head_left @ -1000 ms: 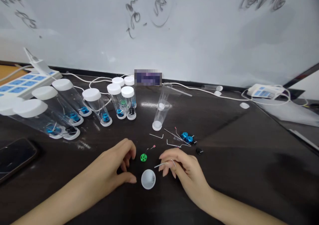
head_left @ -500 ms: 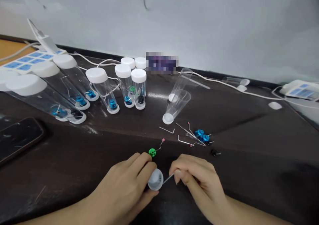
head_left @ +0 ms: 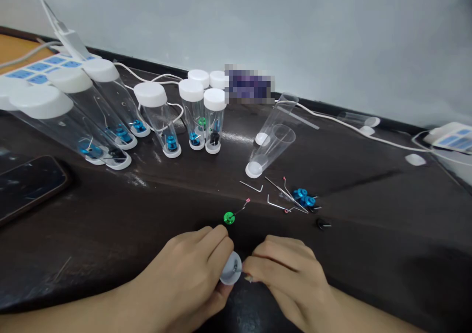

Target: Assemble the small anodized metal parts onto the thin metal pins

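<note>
My left hand (head_left: 195, 269) is wrapped round a clear plastic tube (head_left: 230, 269), seen end-on with a whitish bottom and a small dark bit inside. At the tube's right rim, my right hand (head_left: 285, 274) is closed in a pinch on a thin metal rod, now mostly covered by the fingers. Just beyond my left fingertips lies a green disc-shaped part (head_left: 229, 218) with a thin bent wire ending in a pink tip. Farther right are blue metal parts (head_left: 304, 198), tweezers (head_left: 285, 194), an L-shaped hex key (head_left: 252, 185) and a small black part (head_left: 323, 224).
Several capped clear tubes (head_left: 191, 112) holding blue, green and black parts stand at left. Two uncapped tubes (head_left: 275, 149) stand beyond the tools. A phone (head_left: 31, 188) lies at far left. Power strips (head_left: 40, 70) and white cables (head_left: 332, 124) run along the wall.
My right hand has moved left to the tube, its fingers now covering most of the rod. The left hand still holds the tube. The view has shifted slightly.
</note>
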Tool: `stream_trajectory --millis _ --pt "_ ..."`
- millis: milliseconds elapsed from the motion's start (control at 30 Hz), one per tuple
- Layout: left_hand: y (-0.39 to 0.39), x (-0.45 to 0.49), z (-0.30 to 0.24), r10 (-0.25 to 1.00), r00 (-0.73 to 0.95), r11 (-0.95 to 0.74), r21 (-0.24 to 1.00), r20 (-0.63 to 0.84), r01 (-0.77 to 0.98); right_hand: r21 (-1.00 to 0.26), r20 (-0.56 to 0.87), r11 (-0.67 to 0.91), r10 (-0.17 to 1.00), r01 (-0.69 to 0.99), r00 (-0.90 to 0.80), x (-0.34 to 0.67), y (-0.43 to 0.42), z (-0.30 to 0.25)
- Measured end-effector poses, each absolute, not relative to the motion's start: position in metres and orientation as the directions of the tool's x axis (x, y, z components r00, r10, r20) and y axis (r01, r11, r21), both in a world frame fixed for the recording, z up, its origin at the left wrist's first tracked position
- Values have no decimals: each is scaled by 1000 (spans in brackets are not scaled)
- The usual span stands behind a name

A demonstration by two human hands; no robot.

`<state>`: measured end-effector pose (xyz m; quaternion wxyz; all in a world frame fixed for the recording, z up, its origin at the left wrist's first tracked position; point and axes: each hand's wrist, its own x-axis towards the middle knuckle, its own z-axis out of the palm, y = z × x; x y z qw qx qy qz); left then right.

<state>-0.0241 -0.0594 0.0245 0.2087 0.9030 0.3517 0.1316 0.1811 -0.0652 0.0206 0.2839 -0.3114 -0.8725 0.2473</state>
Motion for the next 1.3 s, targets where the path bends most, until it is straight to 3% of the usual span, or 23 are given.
stream_trajectory --millis 267,667,1300 --pt "-59 -25 23 683 721 -663 512 114 546 -612 325 680 681 403 -656 182 -65 20" --pt "-58 -27 23 669 743 -628 540 6 561 -651 296 645 701 400 -648 183 -64 22" --pt "-57 -28 24 648 760 -662 535 56 525 -651 297 640 709 407 -640 182 -66 22"
